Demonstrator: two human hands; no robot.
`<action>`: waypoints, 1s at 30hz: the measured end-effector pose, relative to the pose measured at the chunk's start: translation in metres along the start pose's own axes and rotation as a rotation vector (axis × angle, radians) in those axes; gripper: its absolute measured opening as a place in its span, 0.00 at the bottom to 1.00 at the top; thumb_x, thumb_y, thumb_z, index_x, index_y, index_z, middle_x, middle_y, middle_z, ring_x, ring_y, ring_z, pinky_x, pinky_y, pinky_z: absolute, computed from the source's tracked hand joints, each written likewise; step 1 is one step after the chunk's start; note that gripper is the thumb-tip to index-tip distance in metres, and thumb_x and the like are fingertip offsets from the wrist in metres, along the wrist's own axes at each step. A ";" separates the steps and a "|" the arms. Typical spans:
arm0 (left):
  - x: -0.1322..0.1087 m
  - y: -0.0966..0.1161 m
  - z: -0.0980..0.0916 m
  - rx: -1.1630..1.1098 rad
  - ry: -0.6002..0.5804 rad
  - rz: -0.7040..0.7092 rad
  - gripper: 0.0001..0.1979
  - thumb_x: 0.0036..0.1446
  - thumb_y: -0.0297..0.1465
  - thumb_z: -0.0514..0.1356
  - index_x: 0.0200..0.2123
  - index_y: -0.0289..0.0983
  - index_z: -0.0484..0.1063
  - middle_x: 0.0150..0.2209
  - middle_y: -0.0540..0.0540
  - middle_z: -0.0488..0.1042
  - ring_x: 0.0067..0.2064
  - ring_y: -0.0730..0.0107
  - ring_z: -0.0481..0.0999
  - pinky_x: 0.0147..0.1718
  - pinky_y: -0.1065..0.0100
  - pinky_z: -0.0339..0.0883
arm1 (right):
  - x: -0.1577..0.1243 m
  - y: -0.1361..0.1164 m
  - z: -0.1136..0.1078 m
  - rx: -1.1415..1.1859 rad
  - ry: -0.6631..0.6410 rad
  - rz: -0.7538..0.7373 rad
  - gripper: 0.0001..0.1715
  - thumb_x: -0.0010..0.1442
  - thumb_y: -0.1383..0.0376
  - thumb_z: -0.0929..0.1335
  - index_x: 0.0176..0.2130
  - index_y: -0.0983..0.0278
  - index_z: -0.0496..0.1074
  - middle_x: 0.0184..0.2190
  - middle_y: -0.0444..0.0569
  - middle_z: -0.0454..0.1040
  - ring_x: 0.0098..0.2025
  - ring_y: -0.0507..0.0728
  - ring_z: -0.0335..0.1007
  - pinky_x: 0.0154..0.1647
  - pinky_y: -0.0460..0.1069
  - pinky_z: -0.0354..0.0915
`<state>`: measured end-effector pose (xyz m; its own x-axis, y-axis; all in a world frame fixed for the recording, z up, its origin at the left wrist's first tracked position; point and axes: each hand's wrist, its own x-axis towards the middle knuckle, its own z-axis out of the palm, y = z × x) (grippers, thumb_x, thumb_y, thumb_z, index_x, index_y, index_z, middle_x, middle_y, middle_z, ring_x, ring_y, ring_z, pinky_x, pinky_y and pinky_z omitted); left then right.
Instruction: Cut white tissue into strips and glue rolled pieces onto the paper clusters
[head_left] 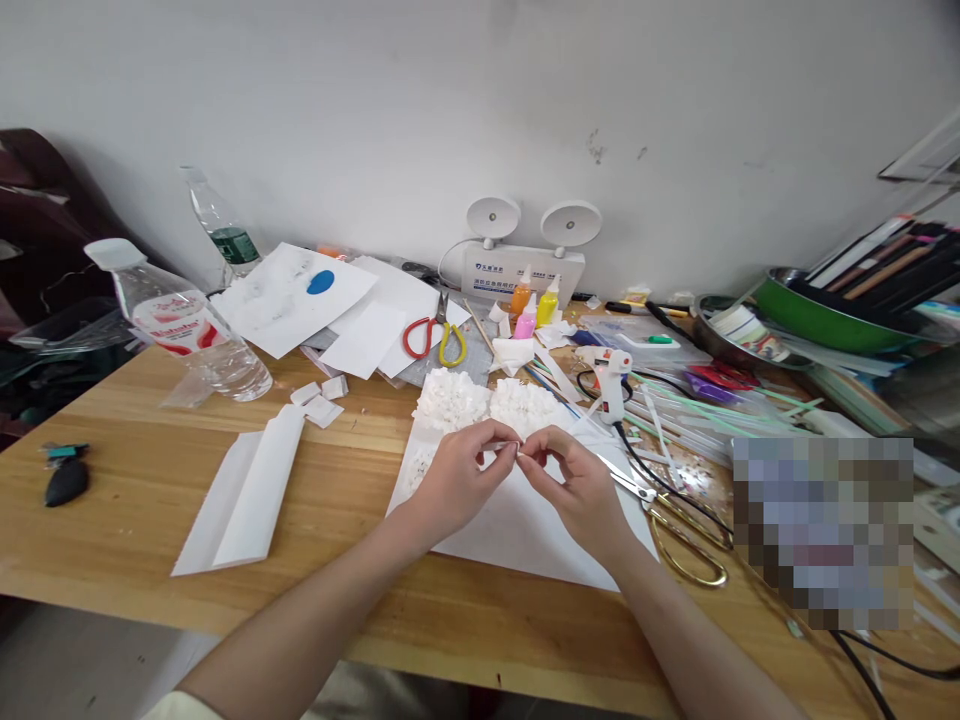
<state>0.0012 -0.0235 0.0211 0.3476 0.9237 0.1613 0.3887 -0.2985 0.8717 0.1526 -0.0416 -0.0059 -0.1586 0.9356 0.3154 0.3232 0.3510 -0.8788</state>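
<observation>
My left hand (pixel 466 474) and my right hand (pixel 568 480) meet over a large white sheet (pixel 510 530). Their fingertips pinch a small white piece (pixel 516 447), mostly hidden by the fingers. White crumpled paper clusters lie behind the hands, one at the left (pixel 450 398) and one at the right (pixel 523 402); another, partly covered, is beside my left hand. Gold-handled scissors (pixel 686 540) rest right of my right hand, blades toward the sheet. A white glue gun (pixel 611 385) stands behind them.
Folded white paper (pixel 247 490), small paper pieces (pixel 321 402) and a water bottle (pixel 195 330) are at the left. Red-and-yellow-handled scissors (pixel 435 335) and small paint bottles (pixel 526 318) stand behind. A green bowl (pixel 832 315), strips and a black cable fill the right.
</observation>
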 end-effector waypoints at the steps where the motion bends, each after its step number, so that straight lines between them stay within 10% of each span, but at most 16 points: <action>1: 0.000 0.000 0.000 0.013 0.000 0.012 0.06 0.53 0.28 0.52 0.30 0.37 0.69 0.30 0.50 0.74 0.31 0.73 0.71 0.28 0.73 0.60 | 0.000 0.000 0.000 -0.005 -0.002 0.000 0.04 0.58 0.65 0.63 0.31 0.62 0.65 0.27 0.45 0.65 0.30 0.52 0.59 0.33 0.49 0.60; 30: -0.003 -0.001 0.002 0.038 0.058 0.058 0.08 0.51 0.25 0.54 0.31 0.37 0.73 0.29 0.48 0.77 0.31 0.71 0.73 0.28 0.72 0.65 | -0.001 0.002 0.005 -0.048 0.230 0.019 0.06 0.54 0.63 0.67 0.35 0.61 0.68 0.26 0.44 0.68 0.28 0.52 0.63 0.31 0.49 0.63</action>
<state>0.0015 -0.0265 0.0189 0.3213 0.9165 0.2384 0.4015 -0.3598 0.8422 0.1486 -0.0425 -0.0096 0.0631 0.9242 0.3767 0.3689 0.3291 -0.8692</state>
